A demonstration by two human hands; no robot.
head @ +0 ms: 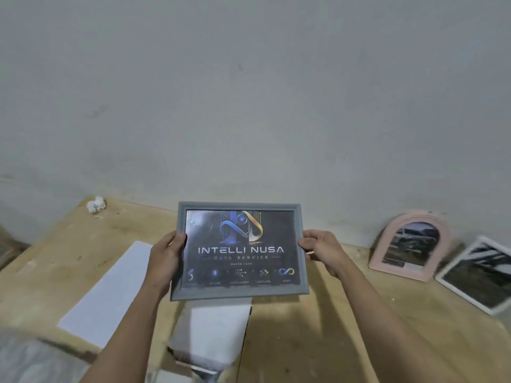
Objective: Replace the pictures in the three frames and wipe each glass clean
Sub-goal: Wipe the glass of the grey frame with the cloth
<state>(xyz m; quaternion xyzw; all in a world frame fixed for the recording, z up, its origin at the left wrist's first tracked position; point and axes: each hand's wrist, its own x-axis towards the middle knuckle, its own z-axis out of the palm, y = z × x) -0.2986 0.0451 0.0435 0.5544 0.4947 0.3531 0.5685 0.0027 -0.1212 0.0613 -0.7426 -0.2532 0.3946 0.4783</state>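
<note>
A grey rectangular picture frame [240,206] with a dark "INTELLI NUSA" picture behind its glass is held up above the wooden table [318,335], facing me. My left hand [166,258] grips its left edge, thumb on the front. My right hand [320,248] grips its right edge the same way. A pink arched frame [387,244] with a dark photo leans against the wall at the right. Beside it a white rectangular frame [489,309] with a dark photo lies tilted at the far right.
A white sheet of paper [107,294] lies on the table to the left. Below the held frame sit white sheets on a dark board [215,335]. A crumpled white tissue [96,204] rests at the table's back left corner. The grey wall stands close behind.
</note>
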